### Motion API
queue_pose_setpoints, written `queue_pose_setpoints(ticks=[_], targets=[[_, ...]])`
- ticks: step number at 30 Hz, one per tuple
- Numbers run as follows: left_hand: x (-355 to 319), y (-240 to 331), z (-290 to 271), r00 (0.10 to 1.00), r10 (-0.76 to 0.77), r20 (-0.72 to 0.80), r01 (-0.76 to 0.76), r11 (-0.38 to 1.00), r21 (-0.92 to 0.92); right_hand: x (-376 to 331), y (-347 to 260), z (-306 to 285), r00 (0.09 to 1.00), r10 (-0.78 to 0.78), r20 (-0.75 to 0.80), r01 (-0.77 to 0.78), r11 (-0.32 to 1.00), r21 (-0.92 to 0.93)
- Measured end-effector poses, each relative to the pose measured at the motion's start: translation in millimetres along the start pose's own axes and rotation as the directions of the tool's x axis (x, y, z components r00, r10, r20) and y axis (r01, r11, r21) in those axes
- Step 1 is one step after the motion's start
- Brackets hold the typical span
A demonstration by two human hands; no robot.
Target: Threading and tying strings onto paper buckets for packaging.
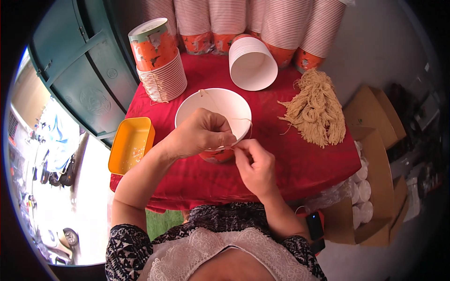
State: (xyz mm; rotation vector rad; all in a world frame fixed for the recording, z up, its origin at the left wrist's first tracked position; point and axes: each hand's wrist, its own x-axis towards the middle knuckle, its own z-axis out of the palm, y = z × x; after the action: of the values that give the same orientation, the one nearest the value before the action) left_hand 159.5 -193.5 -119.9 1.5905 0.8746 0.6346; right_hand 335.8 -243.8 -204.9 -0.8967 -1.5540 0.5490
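Note:
An orange-and-white paper bucket (213, 99) stands upright on the table in front of me, its open mouth facing up. A thin tan string (241, 119) curves across its right rim, and a small end of string shows at its far rim. My left hand (202, 133) reaches over the mouth, its thumb and fingers pinched together at the near right rim. Just outside that rim my right hand (257, 165) is pinched too, close to the left fingertips. Both seem to hold the string; the exact spot of the grip is tiny and partly hidden.
A red cloth (272, 112) covers the table. On it are a stack of strung buckets (164, 77), a tipped stack (253, 63), a bundle of tan strings (318, 110) and a yellow tray (140, 129) with small pieces. Wrapped bucket stacks (227, 18) line the back; an open carton (377, 171) stands right.

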Motion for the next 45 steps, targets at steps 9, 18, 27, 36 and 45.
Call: queue_pose_setpoints(ticks=[9,18,27,36,45], targets=[[3,-1,-3,0.998,-0.017,0.059,0.018,1.000,-0.018,25,-30,-33,0.975,0.159,0.157,-0.206,0.914,0.349],[5,-3,-1,0.998,0.030,0.060,-0.032,0.999,0.036,61,-26,-22,0.957,0.028,0.289,-0.128,0.935,0.332],[9,-9,-4,0.992,0.094,0.081,-0.103,0.989,0.110,77,-21,-15,0.972,-0.071,0.224,0.016,0.971,0.239],[15,-6,-7,0.992,0.096,0.086,-0.096,0.995,0.005,55,-6,-26,0.953,-0.265,0.150,0.289,0.941,-0.174],[16,-10,-6,0.992,0.121,0.037,-0.123,0.989,0.078,42,-14,-19,0.975,-0.182,0.128,0.198,0.972,-0.128]])
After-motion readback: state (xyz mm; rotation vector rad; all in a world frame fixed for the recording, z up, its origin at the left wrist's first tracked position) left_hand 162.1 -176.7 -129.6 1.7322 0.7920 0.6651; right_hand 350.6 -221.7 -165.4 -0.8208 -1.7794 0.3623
